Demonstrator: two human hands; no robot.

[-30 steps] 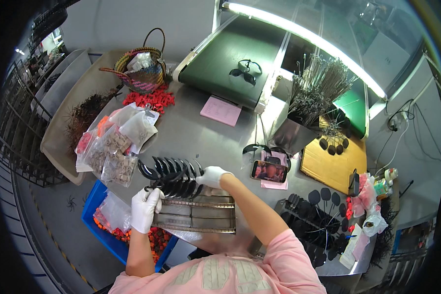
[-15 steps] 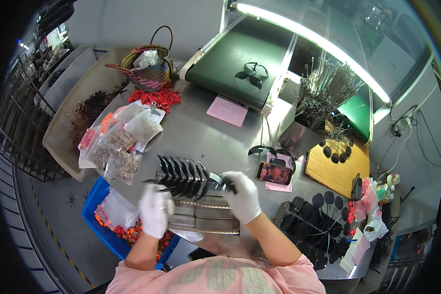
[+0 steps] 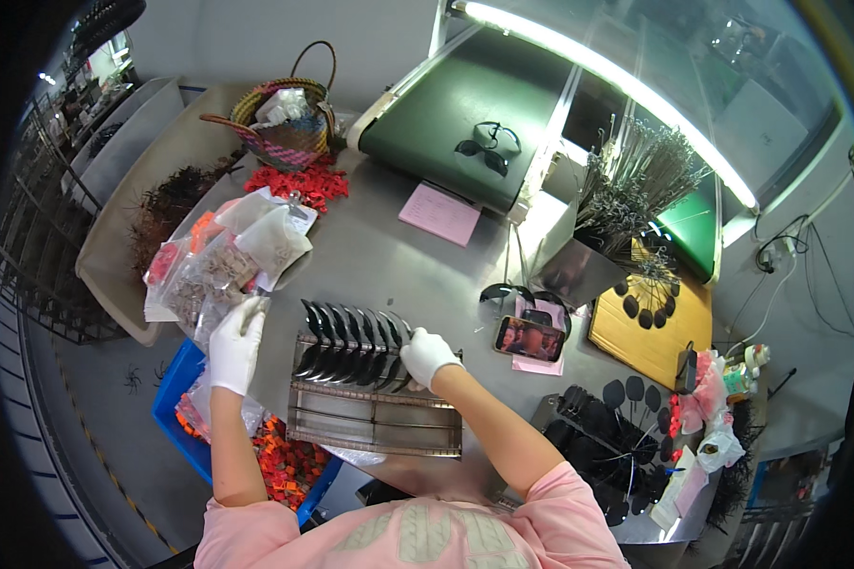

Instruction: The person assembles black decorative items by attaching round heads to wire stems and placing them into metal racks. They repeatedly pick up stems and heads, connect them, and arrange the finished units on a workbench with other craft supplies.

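Observation:
A row of several black sunglasses stands in a metal wire rack on the steel table. At the row's right end, my right hand, in a white glove, is closed on the last sunglasses; its fingertips are partly hidden. My left hand, also gloved in white, is off to the left of the rack. Its fingers are stretched out with a gap at the thumb, over the lower edge of the clear plastic bags of small parts. I cannot tell whether it touches them.
A blue bin of orange and red pieces sits at lower left. Beyond the rack lie a pink paper pad and a green conveyor. On the right are a phone, a cardboard piece and black lens-shaped parts.
My left hand has left the rack and moved up and left to the plastic bags. My right hand has shifted left, against the end of the sunglasses row.

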